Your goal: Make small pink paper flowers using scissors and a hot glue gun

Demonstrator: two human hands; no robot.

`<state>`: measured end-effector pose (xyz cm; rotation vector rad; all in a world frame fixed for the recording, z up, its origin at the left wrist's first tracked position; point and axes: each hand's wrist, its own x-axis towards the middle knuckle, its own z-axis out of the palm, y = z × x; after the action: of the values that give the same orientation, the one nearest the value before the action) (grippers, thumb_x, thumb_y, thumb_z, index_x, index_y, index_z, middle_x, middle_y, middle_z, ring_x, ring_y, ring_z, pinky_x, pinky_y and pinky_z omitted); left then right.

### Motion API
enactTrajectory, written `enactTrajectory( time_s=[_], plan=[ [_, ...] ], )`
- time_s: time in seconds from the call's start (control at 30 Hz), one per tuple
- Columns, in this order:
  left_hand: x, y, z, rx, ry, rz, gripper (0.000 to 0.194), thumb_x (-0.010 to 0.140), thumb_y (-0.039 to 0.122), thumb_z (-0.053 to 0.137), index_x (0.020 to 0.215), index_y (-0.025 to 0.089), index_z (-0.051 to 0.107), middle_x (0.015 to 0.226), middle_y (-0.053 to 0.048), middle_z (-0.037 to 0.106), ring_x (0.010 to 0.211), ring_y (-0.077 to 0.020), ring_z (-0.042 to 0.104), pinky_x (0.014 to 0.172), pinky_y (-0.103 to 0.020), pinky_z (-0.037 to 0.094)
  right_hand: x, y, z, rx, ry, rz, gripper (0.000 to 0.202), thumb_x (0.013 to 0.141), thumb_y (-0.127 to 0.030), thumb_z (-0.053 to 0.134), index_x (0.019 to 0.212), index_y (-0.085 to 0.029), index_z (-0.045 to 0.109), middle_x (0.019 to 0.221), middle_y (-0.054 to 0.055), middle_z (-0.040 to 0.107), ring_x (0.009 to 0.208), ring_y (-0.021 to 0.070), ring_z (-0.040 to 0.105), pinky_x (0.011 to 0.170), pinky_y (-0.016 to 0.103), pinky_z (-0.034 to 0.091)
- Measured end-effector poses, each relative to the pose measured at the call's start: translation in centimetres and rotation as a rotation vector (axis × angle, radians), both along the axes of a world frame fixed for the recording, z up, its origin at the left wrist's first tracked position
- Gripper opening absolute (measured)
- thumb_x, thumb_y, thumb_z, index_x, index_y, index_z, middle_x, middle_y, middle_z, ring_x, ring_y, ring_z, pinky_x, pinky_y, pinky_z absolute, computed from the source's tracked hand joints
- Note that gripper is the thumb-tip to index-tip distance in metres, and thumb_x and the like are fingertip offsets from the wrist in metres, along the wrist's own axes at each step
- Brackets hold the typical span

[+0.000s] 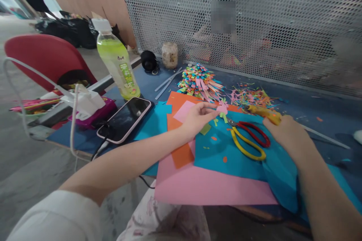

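My left hand point(198, 118) pinches a small pink paper flower point(222, 107) with green paper strips at its base. In my right hand point(288, 133) is a yellow hot glue gun point(267, 115), its nozzle pointing left toward the flower and apart from it. A pale glue stick point(325, 136) juts from its rear. Between the hands lie scissors point(250, 141) with one red and one yellow handle, on blue paper point(226, 158). Pink paper point(203, 188) and orange paper point(178, 158) lie under and beside it. Small green and orange scraps are scattered on the blue sheet.
Behind the hands sit a heap of fringed coloured strips point(200, 81) and paper shreds point(251, 97). To the left stand a drink bottle point(118, 64), a phone point(126, 118) with cables and a purple box point(98, 115). A perforated metal panel point(254, 52) bounds the table's back.
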<state>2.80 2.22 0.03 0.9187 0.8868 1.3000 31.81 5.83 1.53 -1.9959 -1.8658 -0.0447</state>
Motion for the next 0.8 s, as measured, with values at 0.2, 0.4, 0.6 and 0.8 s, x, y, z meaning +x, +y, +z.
enactTrajectory(
  time_s=[0.2,0.4,0.6,0.8],
  plan=[
    [0.0,0.1,0.3,-0.043,0.001,0.047,0.035,0.064,0.027,0.088,0.087,0.015,0.064,0.062,0.005,0.064,0.055,-0.007,0.055,0.053,-0.02,0.038,-2.9,-1.3,1.3,0.231,-0.037,-0.075,0.044,0.077,-0.052,0.054,0.106,-0.019,0.051,0.108,0.022,0.063,0.103,0.0376,0.063,0.079,0.046,0.051],
    [-0.1,0.0,0.5,-0.058,-0.007,0.111,0.036,0.06,0.026,0.089,0.084,0.016,0.064,0.058,0.005,0.061,0.055,-0.008,0.054,0.054,-0.021,0.039,-3.5,-1.5,0.0,0.566,-0.191,0.299,0.043,0.087,-0.06,0.049,0.107,-0.021,0.047,0.1,0.016,0.059,0.092,0.0346,0.065,0.068,0.046,0.057],
    [0.0,0.2,0.3,-0.066,-0.025,0.131,0.029,0.064,0.02,0.086,0.084,0.016,0.065,0.061,0.004,0.063,0.057,-0.0081,0.056,0.054,-0.021,0.04,-3.5,-1.7,0.0,0.769,-0.372,0.429,0.04,0.098,-0.054,0.045,0.118,-0.018,0.044,0.098,0.015,0.058,0.085,0.0315,0.066,0.059,0.041,0.059],
    [0.0,0.3,0.5,-0.06,-0.017,0.13,0.032,0.065,0.022,0.087,0.085,0.015,0.064,0.058,0.005,0.062,0.053,-0.0066,0.051,0.051,-0.02,0.037,-3.7,-1.7,0.2,0.817,-0.453,0.472,0.038,0.1,-0.05,0.047,0.117,-0.016,0.045,0.095,0.016,0.059,0.086,0.0313,0.067,0.058,0.038,0.06]
  ],
)
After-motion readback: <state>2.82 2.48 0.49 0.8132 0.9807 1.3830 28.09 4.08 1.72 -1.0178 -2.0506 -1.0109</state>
